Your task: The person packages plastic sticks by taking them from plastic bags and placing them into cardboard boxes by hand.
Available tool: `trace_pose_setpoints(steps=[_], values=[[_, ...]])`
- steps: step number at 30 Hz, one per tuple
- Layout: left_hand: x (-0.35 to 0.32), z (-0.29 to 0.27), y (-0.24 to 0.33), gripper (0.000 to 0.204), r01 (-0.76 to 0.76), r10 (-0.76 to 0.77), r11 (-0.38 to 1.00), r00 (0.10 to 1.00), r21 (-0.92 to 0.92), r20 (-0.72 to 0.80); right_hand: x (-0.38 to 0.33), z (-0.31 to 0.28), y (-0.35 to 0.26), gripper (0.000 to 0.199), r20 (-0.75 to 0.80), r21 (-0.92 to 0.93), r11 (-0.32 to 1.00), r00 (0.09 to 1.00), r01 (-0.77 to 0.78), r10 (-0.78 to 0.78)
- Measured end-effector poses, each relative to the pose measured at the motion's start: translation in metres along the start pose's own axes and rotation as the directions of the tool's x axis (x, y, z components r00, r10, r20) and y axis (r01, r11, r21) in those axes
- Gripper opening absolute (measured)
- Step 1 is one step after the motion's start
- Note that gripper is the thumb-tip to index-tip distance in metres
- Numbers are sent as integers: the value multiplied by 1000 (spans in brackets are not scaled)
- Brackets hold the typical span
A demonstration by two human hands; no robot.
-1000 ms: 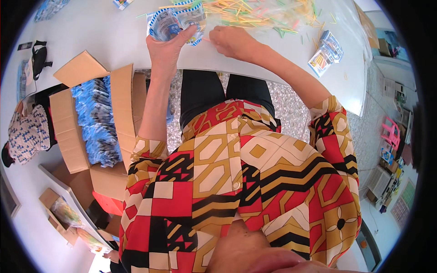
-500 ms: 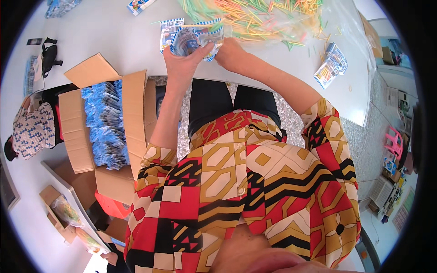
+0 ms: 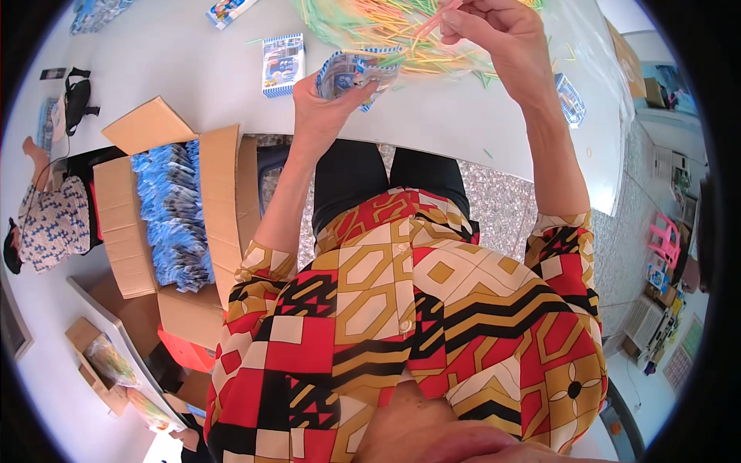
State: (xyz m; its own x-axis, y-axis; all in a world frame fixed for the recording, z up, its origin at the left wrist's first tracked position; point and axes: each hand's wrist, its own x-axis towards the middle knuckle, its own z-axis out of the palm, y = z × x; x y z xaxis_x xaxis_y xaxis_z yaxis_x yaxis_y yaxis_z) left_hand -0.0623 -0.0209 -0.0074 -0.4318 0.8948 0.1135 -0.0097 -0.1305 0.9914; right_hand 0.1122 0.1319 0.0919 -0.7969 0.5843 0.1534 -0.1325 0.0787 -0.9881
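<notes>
Left hand [image 3: 324,104] grips a blue-and-white packet [image 3: 356,71] above the near edge of the tabletop [image 3: 193,69]. Right hand [image 3: 494,31] pinches a pink stick [image 3: 434,21] over the pile of coloured sticks [image 3: 378,35].

Packet [image 3: 356,71] on table [image 3: 193,77], straws [image 3: 370,27] behind it, open carton [image 3: 166,220] at left

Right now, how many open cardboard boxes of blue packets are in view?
1: the cardboard box of blue packets stands on the floor at the person's left, beside the white table. Others may be hidden.
</notes>
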Motion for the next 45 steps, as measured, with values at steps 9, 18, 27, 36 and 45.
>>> trace_pose_setpoints(steps=[9, 18, 27, 36, 45], values=[[1, 25, 2, 18, 17, -14, 999, 992, -27, 124, -14, 15, -21, 9, 81, -178, 983, 996, 45, -31], [1, 33, 7, 16, 28, -21, 999, 986, -37, 164, 2, 4, 5, 11, 274, -103, 910, 891, 402, -362], [1, 30, 6, 16, 5, -8, 1000, 981, 17, 193, -5, 17, -27, 19, 182, -487, 865, 983, 122, -36], [0, 28, 4, 16, 1, -3, 1000, 985, 14, 172, -2, 23, -21, 10, 206, -418, 824, 923, 383, -325], [3, 32, 4, 17, 22, -9, 996, 989, -86, 149, -14, 9, 3, 6, 87, -264, 924, 961, 275, -262]])
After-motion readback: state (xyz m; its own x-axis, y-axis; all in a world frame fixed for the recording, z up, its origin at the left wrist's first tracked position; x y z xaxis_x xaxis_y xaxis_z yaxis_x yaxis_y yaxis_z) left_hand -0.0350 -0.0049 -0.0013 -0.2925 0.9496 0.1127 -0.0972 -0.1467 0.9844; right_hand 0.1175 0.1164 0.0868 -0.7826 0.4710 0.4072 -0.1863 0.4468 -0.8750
